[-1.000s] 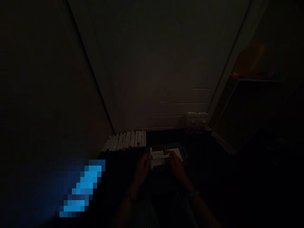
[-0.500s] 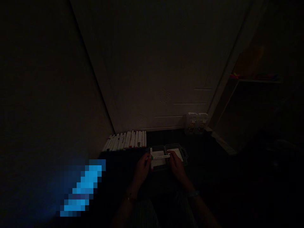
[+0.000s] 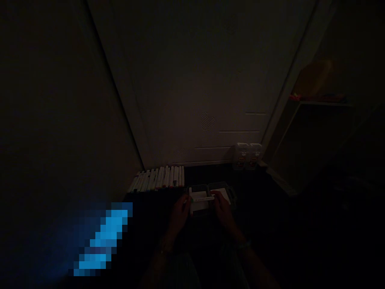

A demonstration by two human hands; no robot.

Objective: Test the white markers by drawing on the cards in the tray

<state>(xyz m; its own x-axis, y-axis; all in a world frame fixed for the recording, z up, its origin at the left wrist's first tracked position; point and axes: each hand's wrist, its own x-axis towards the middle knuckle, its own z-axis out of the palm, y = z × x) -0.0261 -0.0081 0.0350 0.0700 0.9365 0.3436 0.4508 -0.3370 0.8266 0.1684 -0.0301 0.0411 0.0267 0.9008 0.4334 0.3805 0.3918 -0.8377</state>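
A white marker (image 3: 201, 199) with a green end lies level between my two hands, over an open clear plastic case (image 3: 197, 187). My left hand (image 3: 179, 208) is closed on its green end. At the other end, the fingers of my right hand (image 3: 221, 206) pinch it. Inside the case's left half, another white marker (image 3: 190, 192) stands along the left side beside a pale sheet (image 3: 200, 206). The right half holds a white paper (image 3: 223, 193), partly hidden by my right hand. The scene is very dark, so fine details of the fingers are lost.
A row of several white markers (image 3: 159, 178) lies along the wall at the left. Two clear plastic cases (image 3: 247, 156) stand upright by the wall at the right. A shelf (image 3: 325, 104) is farther right. A pixelated bright blue patch (image 3: 105, 237) shows at lower left.
The view has shifted very slightly. Both hands keep the marker in nearly the same place over the case.
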